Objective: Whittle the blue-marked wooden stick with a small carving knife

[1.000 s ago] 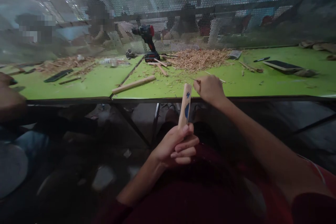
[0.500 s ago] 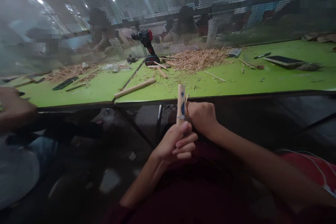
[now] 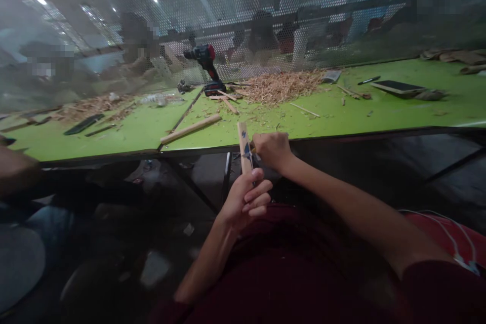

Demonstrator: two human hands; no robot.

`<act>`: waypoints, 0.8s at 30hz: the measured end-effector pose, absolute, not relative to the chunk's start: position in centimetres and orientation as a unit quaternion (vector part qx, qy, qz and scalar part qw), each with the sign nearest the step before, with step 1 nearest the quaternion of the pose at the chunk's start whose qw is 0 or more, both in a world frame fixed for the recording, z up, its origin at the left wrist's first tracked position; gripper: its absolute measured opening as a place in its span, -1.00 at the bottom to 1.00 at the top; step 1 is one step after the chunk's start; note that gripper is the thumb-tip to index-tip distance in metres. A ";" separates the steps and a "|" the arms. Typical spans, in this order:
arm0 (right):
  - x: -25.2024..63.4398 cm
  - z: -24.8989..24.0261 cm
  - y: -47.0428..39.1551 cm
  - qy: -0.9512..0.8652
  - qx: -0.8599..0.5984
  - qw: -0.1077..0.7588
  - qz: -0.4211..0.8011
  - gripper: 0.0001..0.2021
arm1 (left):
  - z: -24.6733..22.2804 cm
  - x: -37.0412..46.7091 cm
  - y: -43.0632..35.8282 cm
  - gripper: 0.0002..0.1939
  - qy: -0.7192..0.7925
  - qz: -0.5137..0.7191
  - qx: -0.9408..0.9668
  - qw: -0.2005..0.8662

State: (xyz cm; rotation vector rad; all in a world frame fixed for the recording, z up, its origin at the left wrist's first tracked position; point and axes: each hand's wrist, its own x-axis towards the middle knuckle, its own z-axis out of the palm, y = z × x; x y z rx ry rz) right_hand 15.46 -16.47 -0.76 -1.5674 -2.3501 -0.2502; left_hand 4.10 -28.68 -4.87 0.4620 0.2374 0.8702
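Stick (image 3: 241, 136): near-upright, blue-marked, just before bench (image 3: 337, 116)
Left hand (image 3: 243, 200): gripping stick's lower end
Right hand (image 3: 274, 151): closed, apparently on knife (image 3: 247, 155), against stick
Handling: best with shallow, light strokes; left thumb clear of blade

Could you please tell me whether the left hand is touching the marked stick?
Touching: the head view shows the left hand gripping the marked stick by its lower end.

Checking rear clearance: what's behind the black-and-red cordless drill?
Behind the drill: a grey perforated mesh screen. Its dark battery base hides a patch of lime-green tabletop; can't tell what lies there.
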 end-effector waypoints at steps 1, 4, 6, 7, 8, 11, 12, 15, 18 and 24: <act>16.1 0.1 -15.3 -0.797 -0.577 0.156 -0.087 -0.68 | -5.0 4.5 -29.3 -0.73 0.113 0.406 0.226 0.878; 19.0 2.9 -11.9 -0.733 -0.648 0.173 -0.110 -0.63 | -5.0 5.6 -30.6 -0.71 0.088 0.316 0.286 0.900; 21.1 4.1 -11.0 -0.712 -0.666 0.187 -0.124 -0.60 | -4.9 5.8 -30.5 -0.72 0.068 0.320 0.262 0.908; 21.9 4.4 -11.2 -0.708 -0.668 0.191 -0.128 -0.60 | -4.8 5.7 -30.2 -0.74 0.060 0.334 0.237 0.910; 22.5 4.3 -11.8 -0.710 -0.666 0.191 -0.126 -0.60 | -4.8 5.6 -29.8 -0.76 0.047 0.332 0.218 0.916; 22.6 2.7 -15.6 -0.741 -0.642 0.168 -0.100 -0.62 | -5.0 5.0 -28.7 -0.80 0.025 0.318 0.175 0.931; 22.2 1.9 -17.2 -0.757 -0.629 0.155 -0.087 -0.64 | -5.1 4.9 -28.6 -0.79 0.025 0.319 0.165 0.933; 20.4 0.1 -21.5 -0.797 -0.591 0.113 -0.050 -0.66 | -5.5 4.6 -28.5 -0.78 0.036 0.334 0.151 0.930; 18.8 -0.7 -23.9 -0.822 -0.564 0.073 -0.035 -0.69 | -5.6 4.4 -28.5 -0.79 0.048 0.337 0.161 0.926; 17.9 -1.3 -23.4 -0.821 -0.558 0.092 -0.078 -0.74 | -5.1 4.8 -28.2 -0.76 0.093 0.371 0.216 0.898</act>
